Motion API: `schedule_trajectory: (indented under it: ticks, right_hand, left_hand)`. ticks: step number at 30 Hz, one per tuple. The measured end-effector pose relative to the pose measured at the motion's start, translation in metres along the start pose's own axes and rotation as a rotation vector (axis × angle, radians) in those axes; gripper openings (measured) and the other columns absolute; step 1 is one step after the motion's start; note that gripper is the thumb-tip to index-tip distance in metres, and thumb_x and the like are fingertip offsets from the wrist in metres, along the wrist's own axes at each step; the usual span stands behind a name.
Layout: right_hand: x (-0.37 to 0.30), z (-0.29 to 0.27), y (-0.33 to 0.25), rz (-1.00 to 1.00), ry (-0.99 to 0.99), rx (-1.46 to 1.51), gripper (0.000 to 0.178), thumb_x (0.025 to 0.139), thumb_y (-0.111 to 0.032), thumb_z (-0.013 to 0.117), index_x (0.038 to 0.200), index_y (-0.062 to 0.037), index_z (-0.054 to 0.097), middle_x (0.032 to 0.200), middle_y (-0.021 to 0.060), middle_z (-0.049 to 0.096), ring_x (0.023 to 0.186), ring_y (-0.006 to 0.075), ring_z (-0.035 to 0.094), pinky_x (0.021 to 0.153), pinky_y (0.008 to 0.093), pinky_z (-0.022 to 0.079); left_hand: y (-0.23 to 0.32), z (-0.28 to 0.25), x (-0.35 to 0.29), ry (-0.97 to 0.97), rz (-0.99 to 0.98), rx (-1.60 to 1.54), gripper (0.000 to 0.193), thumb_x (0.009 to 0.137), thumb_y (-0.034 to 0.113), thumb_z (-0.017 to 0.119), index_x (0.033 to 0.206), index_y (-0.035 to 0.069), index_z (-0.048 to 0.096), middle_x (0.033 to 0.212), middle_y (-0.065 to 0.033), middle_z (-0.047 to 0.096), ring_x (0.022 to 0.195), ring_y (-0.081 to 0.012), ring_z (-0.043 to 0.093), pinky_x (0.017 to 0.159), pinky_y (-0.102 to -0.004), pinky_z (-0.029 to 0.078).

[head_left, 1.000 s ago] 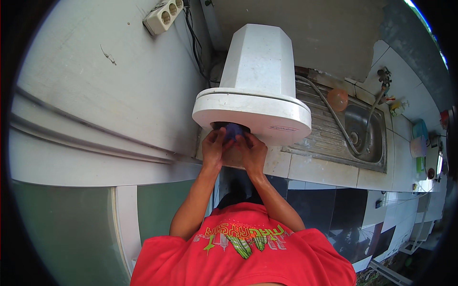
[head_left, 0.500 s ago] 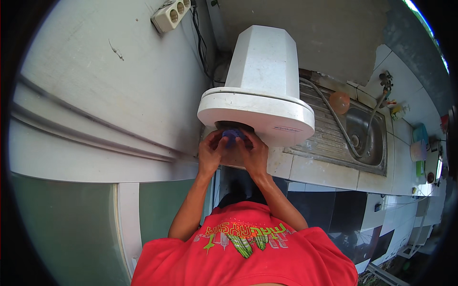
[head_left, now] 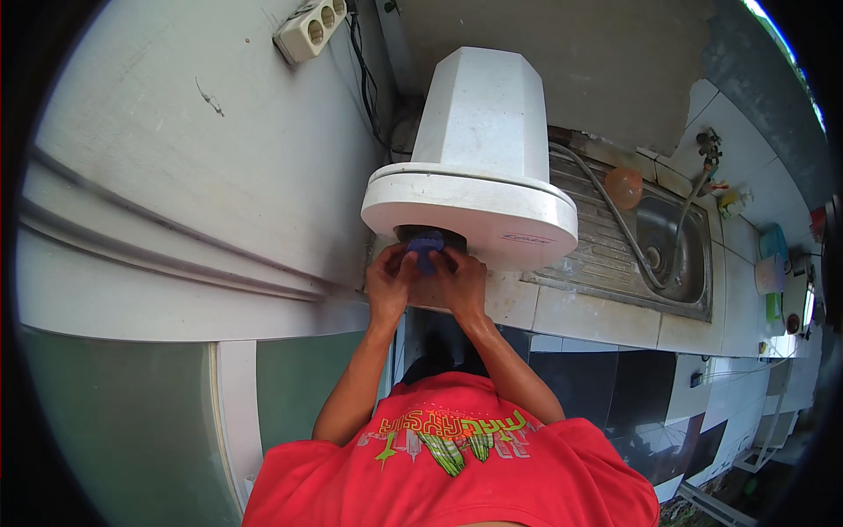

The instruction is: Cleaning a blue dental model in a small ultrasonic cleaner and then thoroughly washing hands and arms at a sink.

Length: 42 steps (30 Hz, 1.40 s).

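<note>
Both my hands meet at a small dark blue piece with a wavy edge (head_left: 427, 245), whose kind I cannot make out. My left hand (head_left: 388, 279) pinches its left side between thumb and fingers. On its right side my right hand (head_left: 461, 279) grips it the same way. The piece is just in front of a dark opening (head_left: 454, 238) in the front face of a white appliance (head_left: 479, 206) with a faceted upper housing. Whether the piece touches the opening is hard to tell.
A ribbed steel sink (head_left: 676, 250) lies to the right, with a grey hose (head_left: 606, 189) across it and an orange round object (head_left: 624, 188) beside the basin. A white power strip (head_left: 309, 33) hangs on the left wall, dark cables (head_left: 364, 83) running down near the appliance.
The blue piece now shows more of its front, and more of the dark opening is visible behind it. My hands have shifted only slightly, still gripping it.
</note>
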State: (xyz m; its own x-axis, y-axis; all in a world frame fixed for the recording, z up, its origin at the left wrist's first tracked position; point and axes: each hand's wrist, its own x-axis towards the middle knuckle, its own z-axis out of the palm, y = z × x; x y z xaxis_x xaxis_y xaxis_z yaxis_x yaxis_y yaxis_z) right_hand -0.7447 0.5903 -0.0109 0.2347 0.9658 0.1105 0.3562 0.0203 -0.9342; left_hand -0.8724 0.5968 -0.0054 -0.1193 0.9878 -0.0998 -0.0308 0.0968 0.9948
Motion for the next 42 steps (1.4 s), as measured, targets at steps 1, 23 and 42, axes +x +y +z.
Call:
schedule_trajectory:
  ticks: [1,23,42]
  right_hand:
    - [0.001,0.0,0.0,-0.001,-0.001,0.0,0.021,0.082,-0.021,0.063,0.081,-0.0001,0.064,0.061,0.0155,0.06,0.055,0.0208,0.061,0.053,0.0323,0.044]
    - [0.008,0.001,-0.001,0.042,-0.032,0.02,0.022,0.081,-0.021,0.064,0.073,-0.0006,0.062,0.059,0.0163,0.059,0.053,0.0269,0.06,0.051,0.0333,0.044]
    - [0.012,0.001,-0.005,0.017,-0.012,0.055,0.021,0.082,-0.019,0.064,0.074,0.0001,0.061,0.06,0.0192,0.055,0.052,0.0329,0.056,0.051,0.0357,0.042]
  left_hand:
    - [-0.001,0.0,0.002,0.001,0.0,-0.001,0.025,0.088,0.012,0.061,0.105,-0.005,0.06,0.089,-0.0064,0.065,0.076,-0.0082,0.058,0.066,-0.0216,0.048]
    - [-0.005,0.005,0.009,0.084,-0.159,-0.205,0.022,0.088,0.016,0.062,0.1,-0.003,0.064,0.082,-0.0018,0.064,0.07,-0.0058,0.056,0.061,-0.0199,0.046]
    - [-0.009,0.014,-0.002,0.17,-0.136,-0.33,0.016,0.089,0.013,0.061,0.097,-0.001,0.062,0.084,-0.0031,0.064,0.071,-0.0079,0.058,0.063,-0.021,0.05]
